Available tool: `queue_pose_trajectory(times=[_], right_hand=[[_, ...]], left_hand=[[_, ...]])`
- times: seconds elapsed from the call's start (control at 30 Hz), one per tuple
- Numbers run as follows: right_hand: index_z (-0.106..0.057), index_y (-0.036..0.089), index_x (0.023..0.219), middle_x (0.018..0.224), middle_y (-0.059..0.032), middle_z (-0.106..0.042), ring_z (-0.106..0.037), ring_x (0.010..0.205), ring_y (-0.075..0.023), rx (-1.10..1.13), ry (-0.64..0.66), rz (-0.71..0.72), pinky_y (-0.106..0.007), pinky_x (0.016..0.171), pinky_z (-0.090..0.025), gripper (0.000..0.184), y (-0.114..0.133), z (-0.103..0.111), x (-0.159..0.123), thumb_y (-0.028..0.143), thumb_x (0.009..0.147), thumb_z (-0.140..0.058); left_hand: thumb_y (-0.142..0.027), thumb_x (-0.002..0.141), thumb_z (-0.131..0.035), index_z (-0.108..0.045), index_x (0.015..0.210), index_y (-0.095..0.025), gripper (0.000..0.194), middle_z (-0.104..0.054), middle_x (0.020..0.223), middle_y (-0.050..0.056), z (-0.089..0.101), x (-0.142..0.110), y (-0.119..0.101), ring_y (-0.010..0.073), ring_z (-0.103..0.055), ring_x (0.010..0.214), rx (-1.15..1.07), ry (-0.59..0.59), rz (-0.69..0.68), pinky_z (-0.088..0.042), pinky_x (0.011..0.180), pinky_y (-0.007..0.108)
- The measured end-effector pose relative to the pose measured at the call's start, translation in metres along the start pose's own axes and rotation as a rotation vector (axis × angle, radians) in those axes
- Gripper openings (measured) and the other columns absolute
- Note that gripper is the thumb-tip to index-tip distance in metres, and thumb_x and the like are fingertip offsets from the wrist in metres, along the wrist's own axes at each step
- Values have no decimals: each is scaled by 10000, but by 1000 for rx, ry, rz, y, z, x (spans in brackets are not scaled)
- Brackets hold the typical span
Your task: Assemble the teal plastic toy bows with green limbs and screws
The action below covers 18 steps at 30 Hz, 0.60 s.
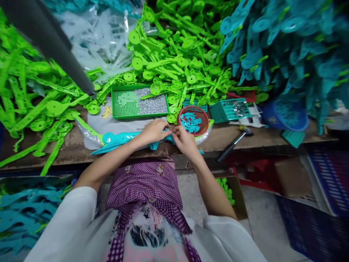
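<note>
Both hands, left and right, grip closed on a long teal plastic piece, green-tipped.

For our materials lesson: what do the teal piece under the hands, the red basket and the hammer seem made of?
Teal piece: probably moulded plastic, smooth, slightly glossy.
Red basket: likely plastic, fine open mesh.
Hammer: dark handle, material unclear; head looks like dull metal.

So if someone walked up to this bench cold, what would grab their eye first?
Probably the heap of bright green plastic parts across the back of the wooden bench, with teal parts piled at its right. Next, the left hand and right hand meeting on a long teal plastic piece at the front edge.
</note>
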State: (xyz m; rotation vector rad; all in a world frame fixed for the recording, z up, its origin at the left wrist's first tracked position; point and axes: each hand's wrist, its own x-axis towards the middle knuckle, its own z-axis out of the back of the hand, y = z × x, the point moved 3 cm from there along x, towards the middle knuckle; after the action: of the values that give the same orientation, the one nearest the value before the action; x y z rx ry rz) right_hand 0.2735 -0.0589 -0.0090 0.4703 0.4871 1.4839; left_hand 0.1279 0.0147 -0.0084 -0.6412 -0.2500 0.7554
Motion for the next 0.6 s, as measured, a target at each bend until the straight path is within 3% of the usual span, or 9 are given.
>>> queue_pose_trajectory(times=[0.1, 0.2, 0.33, 0.43, 0.5, 0.6], right_hand=[[-550, 223, 966, 755, -27, -666, -598, 660, -194, -23, 5, 20, -278, 589, -335, 142, 0, 1, 1, 275, 861, -469], [-537, 223, 1004, 683, -3, -644, -599, 638, -179, 215, -5, -20, -283, 601, -386, 175, -4, 3, 3, 338, 883, -486], [-493, 226, 979, 523, 80, -519, -442, 434, -105, 673, -205, -202, -245, 475, -339, 275, -18, 5, 4, 464, 849, -540], [-480, 233, 964, 536, 87, -532, -411, 408, -81, 793, -304, -239, -231, 440, -305, 317, -21, 3, 1, 486, 809, -593], [-487, 234, 961, 541, 86, -539, -419, 410, -78, 806, -311, -232, -231, 438, -313, 306, -20, 2, 0, 469, 804, -603], [-497, 230, 958, 554, 76, -552, -436, 422, -81, 811, -319, -222, -236, 445, -337, 267, -18, 3, -3, 431, 812, -594]], left_hand=[[-409, 838, -628, -704, 982, -215, 254, -683, 988, 81, -8, 13, 6, 266, -610, 976, -26, 90, -14, -479, 840, 420], [-389, 796, -666, -710, 983, -236, 246, -685, 1000, 73, -9, 16, 8, 279, -602, 978, -89, 141, 19, -464, 856, 450], [-339, 755, -701, -711, 927, -234, 201, -679, 1020, 70, -7, 15, 0, 318, -570, 1032, -85, 124, 159, -423, 887, 516], [-313, 745, -709, -704, 859, -225, 144, -680, 993, 60, -9, 15, -5, 322, -557, 1043, -59, 102, 222, -397, 903, 537], [-312, 753, -703, -694, 851, -222, 133, -682, 980, 51, -10, 15, -3, 312, -555, 1041, -50, 82, 199, -391, 917, 534], [-300, 772, -693, -676, 939, -231, 181, -678, 1026, 42, -7, 12, 3, 267, -569, 1037, -135, 77, 39, -416, 939, 483]])
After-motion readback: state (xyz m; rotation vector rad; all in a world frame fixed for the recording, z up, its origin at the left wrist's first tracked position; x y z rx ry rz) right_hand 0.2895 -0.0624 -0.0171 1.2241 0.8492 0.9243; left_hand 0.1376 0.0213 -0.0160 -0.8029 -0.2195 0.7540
